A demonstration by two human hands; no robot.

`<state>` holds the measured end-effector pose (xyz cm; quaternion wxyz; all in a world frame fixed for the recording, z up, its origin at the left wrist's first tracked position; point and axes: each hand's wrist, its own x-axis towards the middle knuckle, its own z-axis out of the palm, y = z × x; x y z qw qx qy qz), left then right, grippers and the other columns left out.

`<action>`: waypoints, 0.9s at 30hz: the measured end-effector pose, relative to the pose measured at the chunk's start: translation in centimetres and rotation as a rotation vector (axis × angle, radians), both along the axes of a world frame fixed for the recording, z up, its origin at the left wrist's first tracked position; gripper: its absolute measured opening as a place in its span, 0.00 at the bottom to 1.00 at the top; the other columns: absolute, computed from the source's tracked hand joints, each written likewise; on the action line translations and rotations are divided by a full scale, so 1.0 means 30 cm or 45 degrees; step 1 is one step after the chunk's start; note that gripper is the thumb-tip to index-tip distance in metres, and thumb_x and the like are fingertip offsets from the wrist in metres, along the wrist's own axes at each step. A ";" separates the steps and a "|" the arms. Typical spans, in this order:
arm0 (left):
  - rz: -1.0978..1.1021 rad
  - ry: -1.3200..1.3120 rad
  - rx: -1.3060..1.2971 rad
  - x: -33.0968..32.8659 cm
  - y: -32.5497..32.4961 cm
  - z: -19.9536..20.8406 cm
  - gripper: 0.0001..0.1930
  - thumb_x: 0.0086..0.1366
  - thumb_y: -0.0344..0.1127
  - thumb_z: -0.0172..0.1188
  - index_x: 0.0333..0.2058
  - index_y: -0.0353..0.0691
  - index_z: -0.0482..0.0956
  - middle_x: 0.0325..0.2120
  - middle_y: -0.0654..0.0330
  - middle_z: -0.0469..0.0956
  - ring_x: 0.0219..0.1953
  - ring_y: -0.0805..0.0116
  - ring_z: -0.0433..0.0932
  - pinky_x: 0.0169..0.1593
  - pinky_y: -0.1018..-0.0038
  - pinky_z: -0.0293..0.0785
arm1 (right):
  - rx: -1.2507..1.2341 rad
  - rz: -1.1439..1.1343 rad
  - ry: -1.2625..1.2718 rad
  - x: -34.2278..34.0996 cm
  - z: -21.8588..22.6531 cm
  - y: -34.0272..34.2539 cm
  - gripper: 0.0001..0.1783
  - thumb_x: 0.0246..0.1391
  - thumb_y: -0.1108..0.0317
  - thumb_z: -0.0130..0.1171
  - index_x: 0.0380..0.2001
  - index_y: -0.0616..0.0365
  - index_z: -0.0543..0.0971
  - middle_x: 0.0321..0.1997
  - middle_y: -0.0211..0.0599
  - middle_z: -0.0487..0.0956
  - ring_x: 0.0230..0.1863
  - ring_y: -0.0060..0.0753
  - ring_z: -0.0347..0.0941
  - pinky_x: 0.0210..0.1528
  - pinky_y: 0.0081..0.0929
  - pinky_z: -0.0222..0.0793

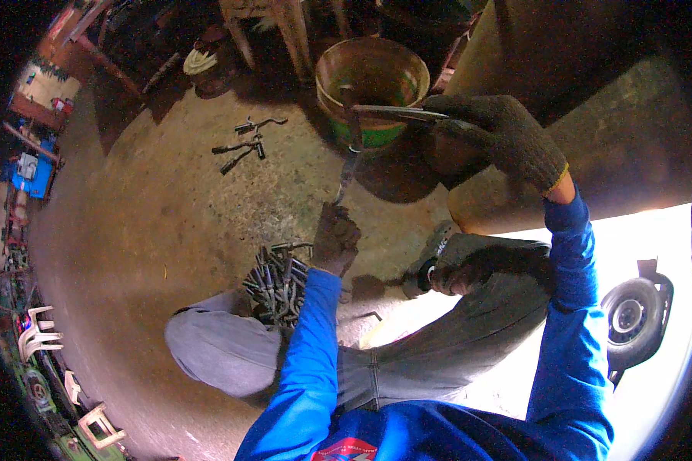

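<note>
My left hand [337, 240], in a dark knit glove, is closed round the lower end of a slender metal rod-like part [347, 175]. The part points away from me, its upper end in front of the bucket [332, 73]. My right hand [507, 138], gloved alike, grips a long thin grey tool [400, 114] between thumb and fingers. Leftward, the tool reaches the top of the metal part and seems to meet it there; its exact kind is unclear. Beside my left forearm lies a pile of dark metal parts [277, 283].
Several similar metal pieces [247, 144] lie apart on the concrete floor [154, 207]. A wooden stool [288, 31] stands behind, near a cloth-topped container [201, 63]. At right are a large brown surface [592, 146] and a wheel [630, 319]. White chairs [40, 336] line the far left.
</note>
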<state>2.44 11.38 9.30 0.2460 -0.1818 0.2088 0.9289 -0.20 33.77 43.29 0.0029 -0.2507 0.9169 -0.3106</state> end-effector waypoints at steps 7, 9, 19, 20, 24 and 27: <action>0.041 0.055 0.071 -0.023 0.003 -0.004 0.13 0.71 0.49 0.48 0.38 0.47 0.72 0.13 0.73 0.55 0.13 0.78 0.54 0.16 0.82 0.54 | -0.098 -0.227 0.058 0.004 -0.035 0.023 0.19 0.57 0.66 0.54 0.51 0.59 0.78 0.45 0.40 0.82 0.43 0.25 0.76 0.48 0.26 0.69; 0.122 0.073 0.054 -0.041 0.016 -0.021 0.12 0.72 0.48 0.47 0.40 0.47 0.71 0.13 0.72 0.56 0.13 0.79 0.54 0.17 0.83 0.56 | -0.110 -0.333 0.205 -0.009 -0.061 0.092 0.18 0.58 0.67 0.52 0.51 0.58 0.78 0.44 0.38 0.82 0.42 0.25 0.75 0.47 0.25 0.69; 0.161 0.324 -0.099 -0.092 -0.042 -0.209 0.15 0.73 0.51 0.43 0.35 0.49 0.71 0.13 0.72 0.60 0.13 0.79 0.60 0.17 0.79 0.59 | 0.469 -0.598 0.494 -0.079 -0.145 0.475 0.19 0.60 0.70 0.48 0.55 0.56 0.75 0.50 0.33 0.78 0.46 0.27 0.71 0.52 0.24 0.65; 0.124 0.183 -0.042 -0.077 0.001 -0.117 0.15 0.72 0.51 0.43 0.36 0.48 0.71 0.13 0.72 0.60 0.12 0.79 0.59 0.16 0.79 0.58 | 0.534 -0.634 0.470 -0.078 -0.166 0.536 0.19 0.61 0.69 0.48 0.54 0.56 0.75 0.50 0.33 0.78 0.46 0.27 0.72 0.52 0.24 0.65; 0.147 -0.042 -0.232 -0.056 -0.017 -0.041 0.18 0.71 0.55 0.44 0.41 0.47 0.71 0.12 0.72 0.57 0.08 0.78 0.55 0.12 0.78 0.55 | 0.516 -0.615 0.370 -0.145 -0.192 0.533 0.18 0.61 0.68 0.49 0.53 0.56 0.76 0.49 0.35 0.79 0.46 0.28 0.72 0.52 0.25 0.66; 0.106 0.072 -0.299 -0.054 -0.020 -0.055 0.18 0.72 0.54 0.44 0.44 0.46 0.70 0.13 0.72 0.58 0.09 0.78 0.56 0.13 0.79 0.56 | 0.470 -0.591 0.315 -0.164 -0.178 0.512 0.18 0.61 0.66 0.49 0.53 0.56 0.76 0.49 0.36 0.79 0.46 0.28 0.73 0.52 0.26 0.67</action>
